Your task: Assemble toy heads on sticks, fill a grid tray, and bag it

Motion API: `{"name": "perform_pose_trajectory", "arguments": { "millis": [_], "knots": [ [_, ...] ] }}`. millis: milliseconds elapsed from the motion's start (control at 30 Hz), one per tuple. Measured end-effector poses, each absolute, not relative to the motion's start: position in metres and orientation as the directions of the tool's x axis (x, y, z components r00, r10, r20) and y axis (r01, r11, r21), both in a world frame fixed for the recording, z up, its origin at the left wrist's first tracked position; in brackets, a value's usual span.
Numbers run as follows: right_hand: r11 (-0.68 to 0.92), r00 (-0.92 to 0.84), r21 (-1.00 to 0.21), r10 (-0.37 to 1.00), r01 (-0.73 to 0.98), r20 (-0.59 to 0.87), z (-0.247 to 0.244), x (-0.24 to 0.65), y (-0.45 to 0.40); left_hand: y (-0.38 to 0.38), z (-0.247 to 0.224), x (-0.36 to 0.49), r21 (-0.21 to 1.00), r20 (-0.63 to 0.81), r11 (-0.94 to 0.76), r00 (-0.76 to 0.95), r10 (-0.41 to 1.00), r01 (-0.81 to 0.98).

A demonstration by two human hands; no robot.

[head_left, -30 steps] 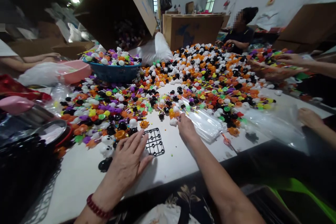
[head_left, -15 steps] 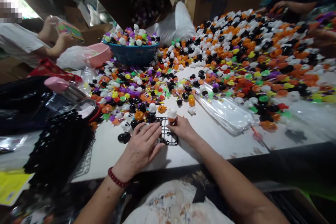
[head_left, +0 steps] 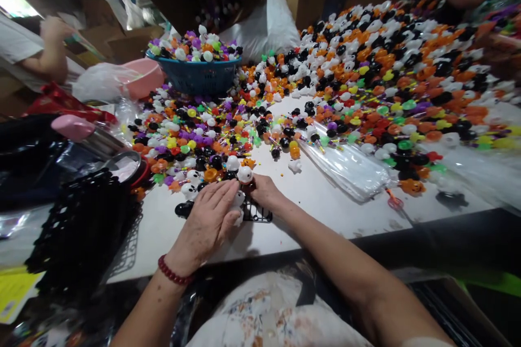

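Note:
A small black grid tray (head_left: 259,213) lies on the white table near its front edge, its left part covered by my left hand. My left hand (head_left: 211,217) rests over it with the fingers extended and close together, against white figures beside the thumb. At the tray's far side, my right hand (head_left: 264,193) has its fingers closed around a white round-headed figure (head_left: 245,174). Just left of my left fingers lie white ghost figures (head_left: 189,191) and a black piece (head_left: 184,209).
A large heap of colourful small toys (head_left: 366,76) covers the back and right. Clear plastic bags (head_left: 350,171) and orange scissors (head_left: 394,201) lie right. Stacked black grids (head_left: 77,222), a blue basket (head_left: 199,73) and a pink-handled metal tool (head_left: 73,127) are left. People's arms show at both sides.
My right hand has moved left with the white figure, close to my left fingertips. The view has shifted slightly. The person's hands at the left have moved.

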State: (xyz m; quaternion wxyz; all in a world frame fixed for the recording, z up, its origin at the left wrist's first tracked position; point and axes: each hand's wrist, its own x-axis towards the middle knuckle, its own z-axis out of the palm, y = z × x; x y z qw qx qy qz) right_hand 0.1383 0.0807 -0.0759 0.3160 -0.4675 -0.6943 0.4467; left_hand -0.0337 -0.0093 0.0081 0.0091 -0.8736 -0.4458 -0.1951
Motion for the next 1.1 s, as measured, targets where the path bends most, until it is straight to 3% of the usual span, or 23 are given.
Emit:
{"name": "perform_pose_trajectory", "arguments": {
  "millis": [167,500,700,800,1100],
  "knots": [
    [0.277,-0.428,-0.855,0.901,0.438,0.073,-0.068,0.138,0.078,-0.006,0.009,-0.034,0.153,0.349,-0.593,0.518,0.781,0.791],
    [0.229,-0.494,-0.89,0.87,0.395,0.005,-0.079,0.148,0.093,0.003,0.011,-0.031,0.167,0.364,-0.59,0.507,0.782,0.79],
    [0.317,-0.54,-0.868,0.839,0.383,0.068,-0.079,0.149,0.092,0.002,0.005,-0.032,0.151,0.342,-0.583,0.511,0.788,0.798],
    [0.338,-0.542,-0.82,0.84,0.462,0.04,-0.077,0.149,0.091,0.002,0.006,-0.031,0.146,0.34,-0.582,0.512,0.789,0.8],
    [0.42,-0.56,-0.74,0.825,0.525,0.071,-0.076,0.143,0.086,0.022,0.012,-0.017,0.0,0.272,-0.588,0.565,0.779,0.809]
  ]
}}
